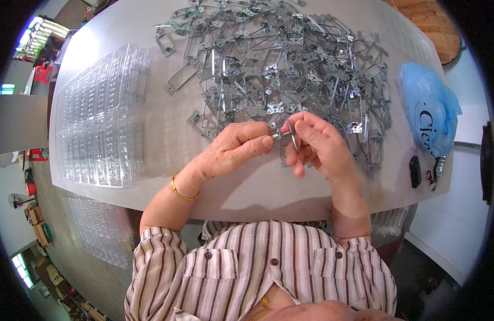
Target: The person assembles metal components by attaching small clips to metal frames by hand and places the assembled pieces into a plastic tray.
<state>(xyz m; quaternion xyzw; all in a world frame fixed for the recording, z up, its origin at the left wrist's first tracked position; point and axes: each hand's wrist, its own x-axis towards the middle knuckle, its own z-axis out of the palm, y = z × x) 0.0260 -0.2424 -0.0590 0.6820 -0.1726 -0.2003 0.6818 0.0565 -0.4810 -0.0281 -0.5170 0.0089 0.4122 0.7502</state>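
Observation:
Over the near middle of the table, my left hand (237, 151) pinches one end of a small metal bracket part (292, 136) between thumb and fingers. My right hand (323, 143) closes on the same part from the other side, its thumb and forefinger at the upper end and the other fingers curled below. Both hands partly cover the part, so its full shape is hidden. Just beyond them spreads a wide tangled heap of grey metal brackets (277, 70), thin stamped pieces with holes and narrow bars.
Clear plastic trays (105, 115) with rows of moulded pockets lie at the table's left. More clear trays (99, 230) are lower down, beside the table. On the right sit a tied blue plastic bag (430, 109) and a small black object (415, 172).

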